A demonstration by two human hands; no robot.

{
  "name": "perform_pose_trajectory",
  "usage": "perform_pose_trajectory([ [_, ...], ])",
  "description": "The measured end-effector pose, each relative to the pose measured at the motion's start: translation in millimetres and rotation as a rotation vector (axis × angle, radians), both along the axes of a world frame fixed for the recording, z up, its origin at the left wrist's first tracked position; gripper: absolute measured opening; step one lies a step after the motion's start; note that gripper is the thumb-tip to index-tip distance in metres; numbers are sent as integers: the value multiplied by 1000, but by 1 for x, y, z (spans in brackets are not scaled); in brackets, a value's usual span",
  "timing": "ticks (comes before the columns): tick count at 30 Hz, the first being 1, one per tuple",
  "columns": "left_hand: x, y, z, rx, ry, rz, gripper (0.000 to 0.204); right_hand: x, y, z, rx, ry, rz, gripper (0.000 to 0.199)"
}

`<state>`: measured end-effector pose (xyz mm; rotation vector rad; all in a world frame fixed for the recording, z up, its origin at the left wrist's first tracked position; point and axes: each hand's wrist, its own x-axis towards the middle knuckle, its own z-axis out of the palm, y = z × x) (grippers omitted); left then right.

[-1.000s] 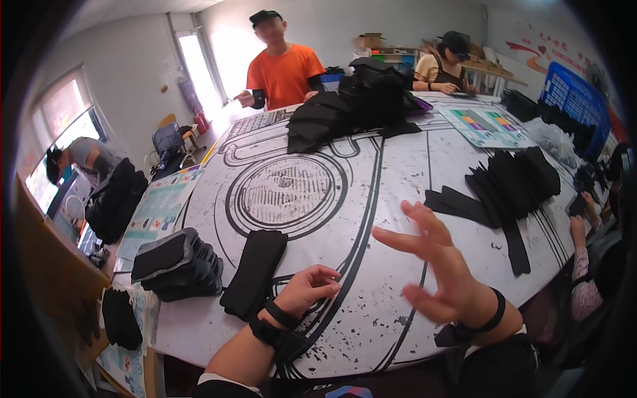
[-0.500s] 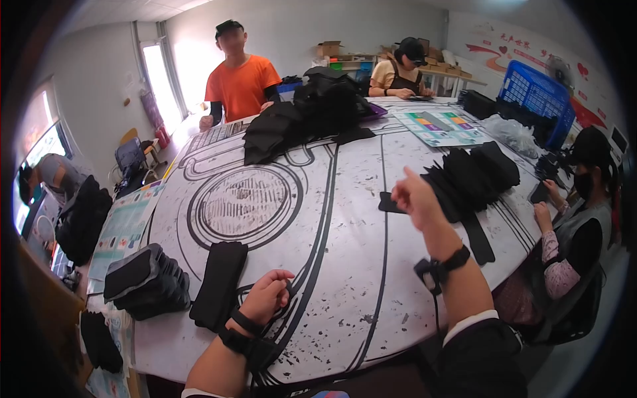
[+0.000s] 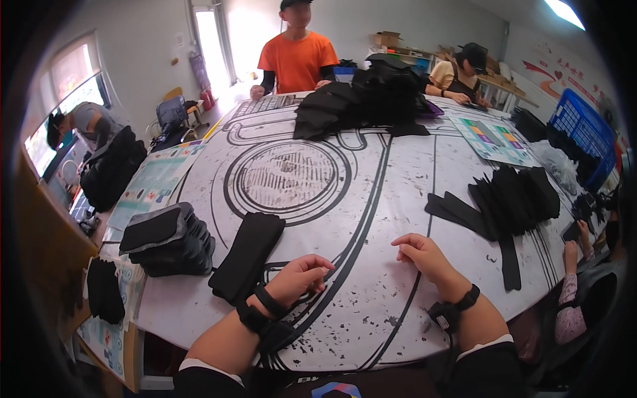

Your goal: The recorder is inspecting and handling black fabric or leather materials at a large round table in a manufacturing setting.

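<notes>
My left hand (image 3: 304, 277) hovers over the near middle of the table, its fingers loosely curled and apart, with nothing visible in them. Beside it on the left lies a long, neat stack of black fabric pieces (image 3: 249, 255), close to my wrist but not gripped. My right hand (image 3: 424, 257) is across from it, thumb and forefinger pointing left with a gap between them, also holding nothing I can see. Up and to the right of that hand, a fanned row of black fabric pieces (image 3: 514, 202) lies on the table, with a few loose strips (image 3: 461, 215) sticking out leftward.
The white table (image 3: 358, 312) has black line drawings and worn spots. A grey-and-black fabric stack (image 3: 169, 239) sits left. A large black heap (image 3: 365, 96) lies at the far side, before a person in orange (image 3: 297, 60). A blue crate (image 3: 584, 129) stands right, near other seated people.
My right hand has drawn back from the fanned black pieces toward my left hand. My left hand's fist has loosened. The view has shifted, and a second strip now sticks out from the row.
</notes>
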<state>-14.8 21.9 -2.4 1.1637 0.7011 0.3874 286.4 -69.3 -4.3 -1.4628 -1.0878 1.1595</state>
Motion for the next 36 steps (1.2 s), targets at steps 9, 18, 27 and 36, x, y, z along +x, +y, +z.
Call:
perform_pose_trajectory([
  [9, -2, 1, -4, 71, -4, -53, 10, -9, -9, 6, 269, -699, 248, 20],
  [18, -4, 2, -8, 84, -35, -106, 4, -9, -9, 8, 345, -752, 280, 19],
  [27, 0, 1, -10, 11, -75, -4, 6, -12, -9, 11, 463, -808, 286, 22],
  [36, 0, -2, -6, -32, -115, 44, 6, -14, -10, 14, 444, -842, 340, 24],
])
